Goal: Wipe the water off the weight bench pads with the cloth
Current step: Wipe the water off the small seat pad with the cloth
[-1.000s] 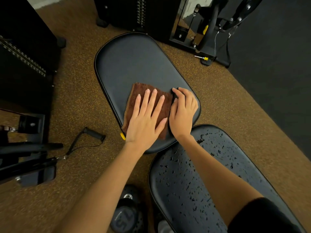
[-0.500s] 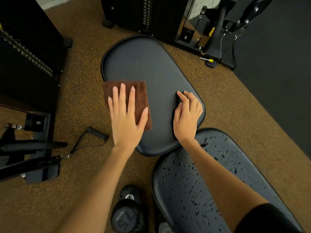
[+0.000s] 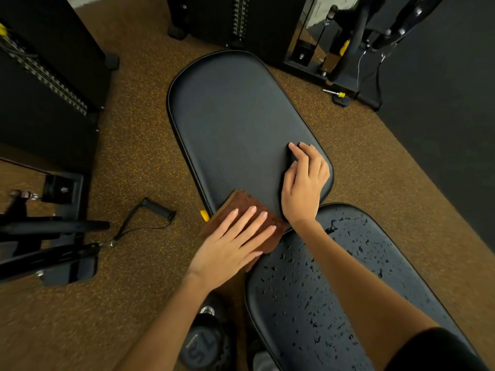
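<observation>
Speckled brown gym flooring [image 3: 139, 145] runs under two black bench pads set end to end. On the far pad [image 3: 235, 124], which looks dry, the right hand [image 3: 304, 183] rests near the near right edge, fingers loosely bent with their tips on the vinyl, holding nothing. At that pad's near left corner the left hand [image 3: 233, 247] lies flat on the brown cloth [image 3: 249, 207], fingers straight and slightly spread, pressing it down; the palm hides much of the cloth, and part of it hangs past the pad's edge. Water droplets cover the near pad [image 3: 321, 303], whose lower end is cut off by the picture and the right forearm. A dumbbell [image 3: 206, 344] on the floor is partly hidden.
</observation>
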Demonstrator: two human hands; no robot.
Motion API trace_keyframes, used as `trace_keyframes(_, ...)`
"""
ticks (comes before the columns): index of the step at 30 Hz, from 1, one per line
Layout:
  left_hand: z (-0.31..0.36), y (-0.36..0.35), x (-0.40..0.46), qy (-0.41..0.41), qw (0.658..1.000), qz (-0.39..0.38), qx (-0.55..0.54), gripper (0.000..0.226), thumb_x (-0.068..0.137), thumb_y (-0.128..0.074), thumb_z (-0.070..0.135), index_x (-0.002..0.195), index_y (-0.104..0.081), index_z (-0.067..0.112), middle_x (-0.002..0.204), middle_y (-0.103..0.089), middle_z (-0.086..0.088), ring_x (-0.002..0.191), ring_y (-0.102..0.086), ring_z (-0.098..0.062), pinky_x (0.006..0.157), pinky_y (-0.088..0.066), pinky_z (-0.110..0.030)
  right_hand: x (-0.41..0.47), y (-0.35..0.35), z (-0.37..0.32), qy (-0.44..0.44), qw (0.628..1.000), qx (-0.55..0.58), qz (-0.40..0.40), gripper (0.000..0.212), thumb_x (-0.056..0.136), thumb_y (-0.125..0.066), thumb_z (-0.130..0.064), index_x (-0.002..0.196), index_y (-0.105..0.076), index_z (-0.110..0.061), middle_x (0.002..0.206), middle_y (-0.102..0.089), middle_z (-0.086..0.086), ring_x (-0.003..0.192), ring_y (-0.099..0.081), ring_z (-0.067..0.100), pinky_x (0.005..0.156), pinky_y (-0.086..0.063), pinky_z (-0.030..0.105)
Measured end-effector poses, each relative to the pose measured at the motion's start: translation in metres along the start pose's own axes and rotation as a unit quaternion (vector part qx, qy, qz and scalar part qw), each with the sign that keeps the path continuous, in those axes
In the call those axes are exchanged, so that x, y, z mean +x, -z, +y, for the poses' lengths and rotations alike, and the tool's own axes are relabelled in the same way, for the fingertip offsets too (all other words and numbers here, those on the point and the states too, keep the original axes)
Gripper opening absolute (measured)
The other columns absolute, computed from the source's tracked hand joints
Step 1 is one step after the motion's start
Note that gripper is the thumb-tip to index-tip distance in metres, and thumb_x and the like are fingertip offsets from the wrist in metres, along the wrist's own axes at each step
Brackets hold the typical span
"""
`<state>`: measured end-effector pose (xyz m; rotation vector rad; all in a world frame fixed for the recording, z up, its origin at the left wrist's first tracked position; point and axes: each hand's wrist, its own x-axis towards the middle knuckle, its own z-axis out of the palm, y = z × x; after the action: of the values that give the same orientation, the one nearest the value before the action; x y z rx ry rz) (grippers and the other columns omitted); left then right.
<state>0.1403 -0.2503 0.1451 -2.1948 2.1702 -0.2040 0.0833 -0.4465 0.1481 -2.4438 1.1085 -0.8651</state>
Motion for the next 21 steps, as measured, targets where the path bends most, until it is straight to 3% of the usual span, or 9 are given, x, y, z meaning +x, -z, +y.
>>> trace_keyframes(3, -0.015, 0.012, 0.015, 0.01, 0.999, 0.009, -0.043, 0.057, 0.101, -0.029, 0.048, 0.152, -0.029, 0.022, 0.158, -0.027, -0.007, 0.147, -0.02, -0.027, 0.119, -0.013, -0.045, -0.001, -0.001, 0.0, 0.002, 1.0, -0.004, -0.001, 0.035, 0.1, -0.04, -0.011, 0.13, -0.058, -0.011, 0.133, -0.055, 0.01, 0.128, -0.047, 0.029, 0.108, -0.033, 0.045)
trace_keyframes(11, -0.073, 0.033, 0.068, 0.204, 0.972, 0.07, -0.098, 0.053, 0.103, -0.036, 0.044, 0.151, -0.033, 0.023, 0.159, -0.026, -0.007, 0.148, -0.018, -0.027, 0.121, -0.01, -0.045, 0.0, -0.001, 0.001, 0.004, 1.0, -0.006, 0.004, 0.035, 0.1, -0.04, -0.01, 0.13, -0.058, -0.01, 0.133, -0.055, 0.011, 0.128, -0.047, 0.029, 0.109, -0.033, 0.045)
trace_keyframes(17, -0.083, 0.031, 0.083, 0.394, 0.9, 0.133, -0.128, 0.053, 0.103, -0.035, 0.046, 0.15, -0.035, 0.02, 0.159, -0.022, -0.015, 0.148, -0.014, -0.034, 0.121, -0.009, -0.047, 0.0, 0.0, 0.001, 0.002, 1.0, 0.001, 0.002, 0.036, 0.101, -0.039, -0.011, 0.13, -0.059, -0.009, 0.133, -0.056, 0.012, 0.129, -0.046, 0.03, 0.109, -0.033, 0.045)
trace_keyframes(19, -0.073, 0.031, 0.084, 0.399, 0.899, 0.133, -0.125, 0.054, 0.103, -0.036, 0.044, 0.15, -0.035, 0.016, 0.158, -0.024, -0.017, 0.147, -0.016, -0.036, 0.121, -0.011, -0.049, 0.0, 0.001, 0.001, 0.004, 1.0, 0.004, 0.0, 0.036, 0.1, -0.04, -0.011, 0.13, -0.059, -0.009, 0.133, -0.056, 0.012, 0.129, -0.046, 0.03, 0.109, -0.033, 0.044)
trace_keyframes(21, -0.062, 0.031, 0.077, 0.353, 0.922, 0.117, -0.106, 0.056, 0.102, -0.037, 0.042, 0.15, -0.033, 0.013, 0.157, -0.025, -0.019, 0.147, -0.018, -0.038, 0.12, -0.011, -0.049, 0.0, 0.001, 0.001, 0.005, 1.0, 0.01, -0.001, 0.035, 0.1, -0.041, -0.011, 0.13, -0.059, -0.009, 0.133, -0.056, 0.012, 0.13, -0.046, 0.029, 0.11, -0.032, 0.044)
